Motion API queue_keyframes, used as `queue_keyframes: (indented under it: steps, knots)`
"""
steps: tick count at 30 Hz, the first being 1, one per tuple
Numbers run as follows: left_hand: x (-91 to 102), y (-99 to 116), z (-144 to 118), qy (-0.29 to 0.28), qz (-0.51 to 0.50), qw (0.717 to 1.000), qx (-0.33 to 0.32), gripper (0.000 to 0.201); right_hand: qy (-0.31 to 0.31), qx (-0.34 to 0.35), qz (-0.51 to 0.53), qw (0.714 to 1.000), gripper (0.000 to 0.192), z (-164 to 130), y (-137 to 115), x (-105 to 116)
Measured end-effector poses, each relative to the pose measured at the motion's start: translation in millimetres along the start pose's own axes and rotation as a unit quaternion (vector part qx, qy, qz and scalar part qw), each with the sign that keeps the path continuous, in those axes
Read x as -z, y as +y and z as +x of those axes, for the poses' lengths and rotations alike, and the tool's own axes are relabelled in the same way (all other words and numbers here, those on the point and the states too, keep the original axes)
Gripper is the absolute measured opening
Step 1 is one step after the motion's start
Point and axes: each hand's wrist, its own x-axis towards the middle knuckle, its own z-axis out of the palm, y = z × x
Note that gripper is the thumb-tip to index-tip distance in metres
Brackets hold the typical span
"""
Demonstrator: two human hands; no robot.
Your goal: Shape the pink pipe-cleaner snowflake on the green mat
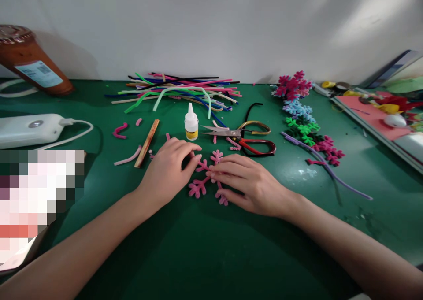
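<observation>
A pink pipe-cleaner snowflake (202,183) lies flat on the green table (198,247) between my hands. My left hand (170,168) rests palm down, its fingertips touching the snowflake's upper left arm. From the right, my right hand (251,181) presses its fingertips onto the centre of the snowflake. Just behind my hands stand a small white glue bottle (191,124) and scissors (243,137) with gold and red handles. Short pink pipe-cleaner scraps (127,158) and a wooden stick (146,142) lie to the left.
A pile of coloured pipe cleaners (181,90) lies at the back by the wall. Finished snowflakes (302,115) in several colours lie in a row at right, beside a long purple pipe cleaner (327,168). A white power bank (29,129) and a brown bottle (29,62) sit at left.
</observation>
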Motion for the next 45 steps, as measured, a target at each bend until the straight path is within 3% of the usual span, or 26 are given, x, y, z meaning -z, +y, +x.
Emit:
queue_keyframes:
  steps: [4, 9, 16, 45]
  knots:
    - [3.0, 2, 0, 0.034, -0.002, 0.999, -0.026, 0.016, 0.075, -0.013, 0.005, 0.997, 0.028, -1, -1, 3]
    - [7.3, 4, 0, 0.031, -0.038, 0.987, -0.151, 0.013, 0.179, -0.067, -0.008, 0.982, 0.026, -2, 4, 7]
    - [6.8, 6, -1, -0.046, -0.068, 0.966, -0.245, 0.022, 0.181, -0.076, -0.017, 0.980, 0.025, -2, 8, 4]
    - [8.2, 10, -1, -0.092, -0.090, 0.966, -0.226, 0.021, 0.181, -0.089, -0.007, 0.979, 0.022, -5, 10, 1]
